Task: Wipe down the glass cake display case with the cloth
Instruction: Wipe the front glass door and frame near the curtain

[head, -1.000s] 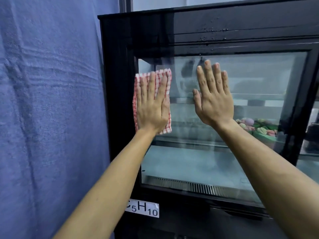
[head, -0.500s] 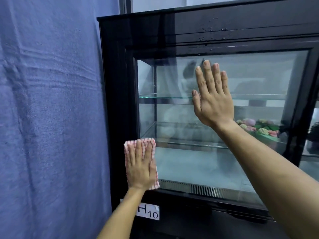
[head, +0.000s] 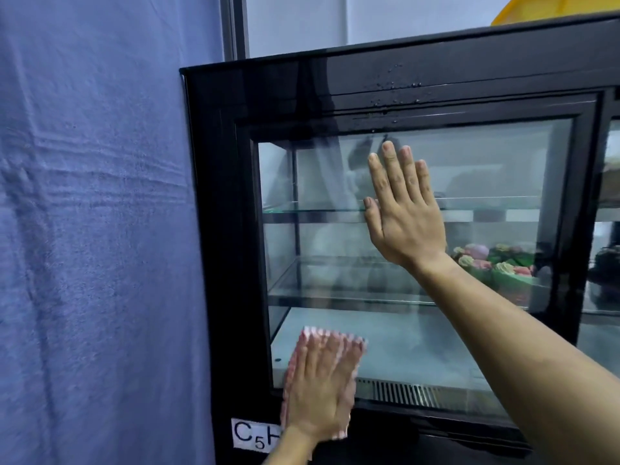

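Observation:
The black-framed glass cake display case (head: 218, 229) fills the right of the view. My left hand (head: 318, 387) lies flat, fingers straight, pressing a red-and-white checked cloth (head: 302, 340) against the bottom left corner of the glass pane (head: 486, 162). The hand and cloth are blurred by motion. My right hand (head: 402, 213) rests flat on the upper middle of the glass with fingers spread upward. Water droplets (head: 396, 85) sit on the black top frame.
A blue fabric curtain (head: 94, 229) hangs directly left of the case. Inside, glass shelves (head: 318, 209) hold a decorated cake (head: 496, 266) at the right. A white label (head: 255, 434) is stuck below the glass. A yellow object (head: 550, 6) sits on top.
My left hand has slid the cloth from the upper left of the glass down to the bottom left corner. My right hand has stayed in place on the glass.

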`<action>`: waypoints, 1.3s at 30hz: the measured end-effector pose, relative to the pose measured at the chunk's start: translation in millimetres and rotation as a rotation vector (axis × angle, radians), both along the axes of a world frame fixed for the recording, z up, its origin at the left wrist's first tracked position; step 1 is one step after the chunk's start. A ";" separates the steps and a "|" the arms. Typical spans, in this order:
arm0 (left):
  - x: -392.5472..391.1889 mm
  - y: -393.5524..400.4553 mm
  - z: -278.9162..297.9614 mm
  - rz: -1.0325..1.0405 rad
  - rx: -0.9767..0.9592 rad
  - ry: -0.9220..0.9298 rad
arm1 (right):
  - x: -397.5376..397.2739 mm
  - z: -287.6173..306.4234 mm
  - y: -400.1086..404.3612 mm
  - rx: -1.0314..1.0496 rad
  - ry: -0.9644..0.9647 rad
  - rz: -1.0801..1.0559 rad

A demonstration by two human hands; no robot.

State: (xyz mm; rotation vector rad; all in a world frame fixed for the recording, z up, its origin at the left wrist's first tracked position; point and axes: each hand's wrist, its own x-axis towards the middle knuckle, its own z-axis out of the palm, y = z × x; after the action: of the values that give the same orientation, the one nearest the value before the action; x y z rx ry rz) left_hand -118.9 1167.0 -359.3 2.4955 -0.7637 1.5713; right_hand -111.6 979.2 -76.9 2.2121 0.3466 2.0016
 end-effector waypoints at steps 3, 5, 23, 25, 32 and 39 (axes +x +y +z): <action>6.8 9.5 -14.4 -0.089 0.116 0.005 | -0.4 0.5 -1.0 -0.010 0.002 -0.010; 17.9 13.8 57.4 -0.115 0.043 -0.083 | -0.3 -0.2 0.1 -0.001 0.002 0.002; 31.7 14.5 412.4 -0.019 -0.074 -0.295 | 1.1 -0.9 0.1 -0.004 0.001 -0.012; 40.6 44.1 419.1 0.027 -0.115 -0.287 | 1.3 -0.4 0.2 -0.003 0.008 -0.009; 47.8 88.4 421.0 0.197 -0.582 -0.179 | 0.5 -0.6 1.7 -0.006 -0.008 -0.023; 25.2 -9.9 416.5 -0.047 0.001 -0.324 | 2.0 -0.3 0.7 -0.004 -0.007 -0.022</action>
State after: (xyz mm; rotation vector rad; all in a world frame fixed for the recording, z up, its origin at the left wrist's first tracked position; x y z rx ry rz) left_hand -93.7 1157.0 57.2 2.2310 -0.8522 1.9848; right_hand -109.6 979.9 -77.3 2.1963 0.3244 1.9951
